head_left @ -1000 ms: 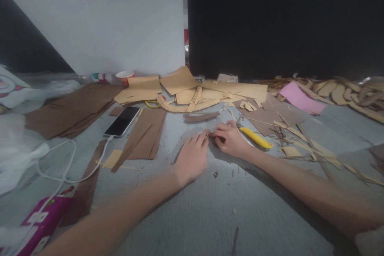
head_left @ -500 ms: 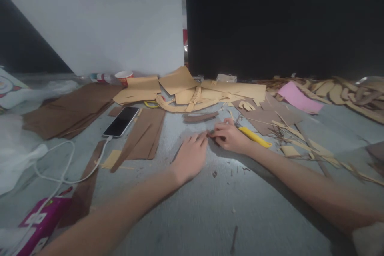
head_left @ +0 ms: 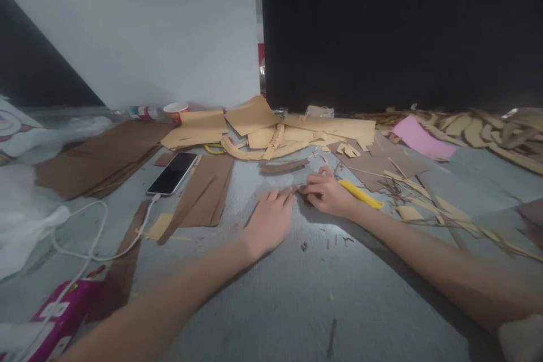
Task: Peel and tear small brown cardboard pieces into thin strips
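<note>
Close together over the grey tabletop (head_left: 271, 317), my two hands meet at a small brown strip (head_left: 296, 188), perhaps cardboard or leather. My left hand (head_left: 271, 220) is palm down, its fingers bent together on the strip's left end; its thumb is hidden. Thumb and index finger of my right hand (head_left: 324, 191) pinch the right end, the other fingers curled. Most of the strip is covered by my fingers. Just beyond lies a curved brown piece (head_left: 284, 167). A yellow-handled tool (head_left: 361, 194), perhaps a cutter, rests beside my right wrist.
Brown sheets (head_left: 207, 192) and a phone (head_left: 173, 174) on a white cable lie left, near a magenta box (head_left: 63, 311). Tan sheets (head_left: 199, 127) and a curved tan piece (head_left: 250, 154) are at the back. Thin offcuts (head_left: 441, 209) and pink paper (head_left: 426, 138) lie right.
Slightly more of the brown strip shows between my fingertips, my right fingers having shifted a little to the right. Otherwise both hands stay in nearly the same place.
</note>
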The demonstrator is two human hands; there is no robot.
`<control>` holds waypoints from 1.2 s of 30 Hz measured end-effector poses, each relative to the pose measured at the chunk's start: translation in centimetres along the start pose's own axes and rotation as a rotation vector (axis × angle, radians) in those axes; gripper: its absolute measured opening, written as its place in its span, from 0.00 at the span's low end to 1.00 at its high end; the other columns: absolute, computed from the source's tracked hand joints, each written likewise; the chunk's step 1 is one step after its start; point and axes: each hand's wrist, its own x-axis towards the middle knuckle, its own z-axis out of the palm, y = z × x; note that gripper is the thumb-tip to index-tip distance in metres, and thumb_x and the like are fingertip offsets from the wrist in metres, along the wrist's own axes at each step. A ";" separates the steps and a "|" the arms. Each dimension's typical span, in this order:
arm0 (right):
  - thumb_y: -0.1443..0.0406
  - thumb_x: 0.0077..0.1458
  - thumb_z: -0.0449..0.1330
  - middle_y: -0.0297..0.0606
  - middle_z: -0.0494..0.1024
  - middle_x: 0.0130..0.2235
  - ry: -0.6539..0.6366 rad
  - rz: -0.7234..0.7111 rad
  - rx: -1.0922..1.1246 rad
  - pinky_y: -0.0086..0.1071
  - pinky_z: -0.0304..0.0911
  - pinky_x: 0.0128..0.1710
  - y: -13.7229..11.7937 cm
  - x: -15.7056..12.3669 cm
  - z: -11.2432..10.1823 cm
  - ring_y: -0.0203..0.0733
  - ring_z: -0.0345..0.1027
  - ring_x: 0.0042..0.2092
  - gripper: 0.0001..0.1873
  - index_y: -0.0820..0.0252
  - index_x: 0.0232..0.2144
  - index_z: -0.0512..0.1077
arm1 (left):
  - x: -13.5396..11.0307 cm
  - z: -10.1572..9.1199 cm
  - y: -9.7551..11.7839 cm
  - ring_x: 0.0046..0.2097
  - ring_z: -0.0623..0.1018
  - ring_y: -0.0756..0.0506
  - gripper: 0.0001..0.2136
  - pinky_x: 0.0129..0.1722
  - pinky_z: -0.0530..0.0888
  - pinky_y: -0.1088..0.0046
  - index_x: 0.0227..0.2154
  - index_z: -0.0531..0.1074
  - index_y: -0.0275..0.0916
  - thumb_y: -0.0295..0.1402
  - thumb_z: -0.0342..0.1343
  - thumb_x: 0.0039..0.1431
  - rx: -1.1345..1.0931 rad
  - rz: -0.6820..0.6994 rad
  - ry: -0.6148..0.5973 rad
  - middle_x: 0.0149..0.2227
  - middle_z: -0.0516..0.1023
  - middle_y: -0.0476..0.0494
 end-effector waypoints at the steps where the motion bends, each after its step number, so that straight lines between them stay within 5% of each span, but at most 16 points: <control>1: 0.74 0.61 0.57 0.34 0.75 0.29 -0.008 0.000 -0.005 0.48 0.54 0.57 0.0 0.0 0.0 0.42 0.69 0.37 0.15 0.55 0.33 0.83 | 0.0 0.0 0.0 0.63 0.75 0.34 0.23 0.62 0.75 0.53 0.64 0.73 0.29 0.21 0.46 0.70 -0.009 -0.001 0.002 0.70 0.73 0.30; 9: 0.73 0.64 0.57 0.39 0.77 0.35 -0.016 -0.028 -0.145 0.48 0.54 0.55 -0.5 -0.1 -0.1 0.44 0.69 0.39 0.14 0.57 0.38 0.83 | 0.1 0.4 0.0 0.60 0.75 0.33 0.19 0.62 0.74 0.52 0.60 0.74 0.27 0.23 0.47 0.72 -0.067 -0.009 0.036 0.65 0.75 0.28; 15: 0.68 0.69 0.57 0.44 0.79 0.45 -0.040 0.005 -0.196 0.48 0.53 0.55 -1.1 0.0 -0.4 0.47 0.71 0.44 0.16 0.58 0.52 0.81 | -0.1 0.4 -0.4 0.55 0.75 0.36 0.15 0.59 0.76 0.55 0.51 0.77 0.34 0.21 0.46 0.71 -0.178 -0.030 0.070 0.49 0.81 0.35; 23: 0.56 0.73 0.61 0.45 0.79 0.46 -0.083 0.010 -0.185 0.49 0.53 0.56 -1.5 0.2 -0.8 0.49 0.73 0.47 0.13 0.58 0.48 0.80 | -0.2 0.8 -0.6 0.71 0.66 0.32 0.24 0.67 0.72 0.50 0.67 0.70 0.34 0.21 0.47 0.70 -0.210 -0.114 0.111 0.71 0.70 0.32; 28: 0.49 0.70 0.66 0.44 0.80 0.47 -0.072 0.010 -0.185 0.49 0.54 0.56 -1.6 0.3 -0.7 0.50 0.73 0.47 0.18 0.57 0.47 0.79 | -0.2 1.1 -0.7 0.73 0.64 0.34 0.26 0.70 0.70 0.50 0.68 0.69 0.35 0.21 0.46 0.70 -0.233 -0.126 0.095 0.71 0.70 0.34; 36: 0.64 0.79 0.56 0.39 0.82 0.43 0.039 -0.118 -0.205 0.45 0.54 0.56 -1.2 0.2 0.2 0.43 0.75 0.45 0.11 0.55 0.48 0.80 | -0.2 1.2 -0.7 0.74 0.64 0.35 0.25 0.73 0.67 0.52 0.67 0.70 0.34 0.22 0.47 0.70 -0.250 -0.152 0.083 0.72 0.69 0.34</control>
